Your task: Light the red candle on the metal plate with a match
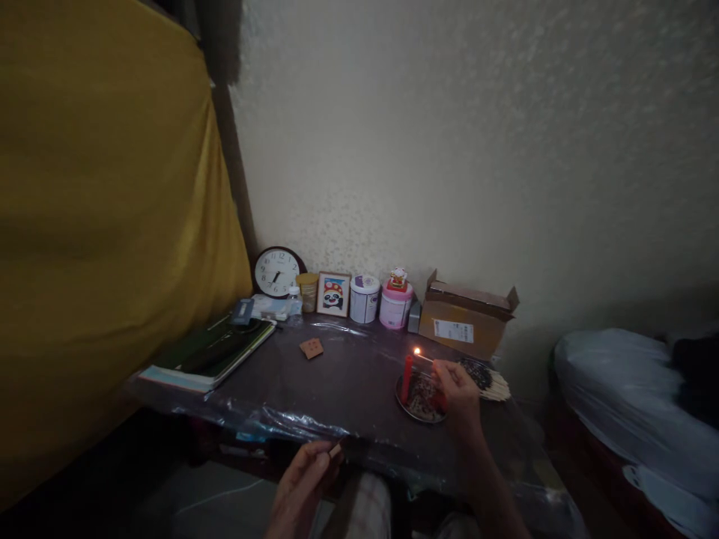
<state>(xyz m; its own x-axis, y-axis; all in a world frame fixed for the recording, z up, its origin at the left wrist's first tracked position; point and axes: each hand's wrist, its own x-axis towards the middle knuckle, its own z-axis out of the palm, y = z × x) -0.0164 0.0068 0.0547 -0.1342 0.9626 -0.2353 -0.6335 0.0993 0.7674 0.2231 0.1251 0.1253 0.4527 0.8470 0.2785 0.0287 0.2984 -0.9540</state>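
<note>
My right hand (pixel 456 385) pinches a burning match (pixel 425 358). Its flame glows just above and to the right of the tip of a red candle (pixel 407 380), which stands upright in a round metal dish (pixel 419 416). Dark burnt bits lie in the dish, and another red piece is partly hidden by my hand. Behind my right wrist lies a pile of dark-tipped matches (pixel 493 383). Low at the table's front edge, my left hand (pixel 306 473) is closed on a small flat brownish piece (pixel 335 451); its exact kind does not show.
On the plastic-covered table (pixel 348 382) lie a small brown square (pixel 311 348) and books (pixel 219 352). Along the wall stand a clock (pixel 278 271), a panda picture (pixel 333 293), two tins (pixel 365 301) and a cardboard box (pixel 466 318). A yellow curtain (pixel 112 224) hangs left.
</note>
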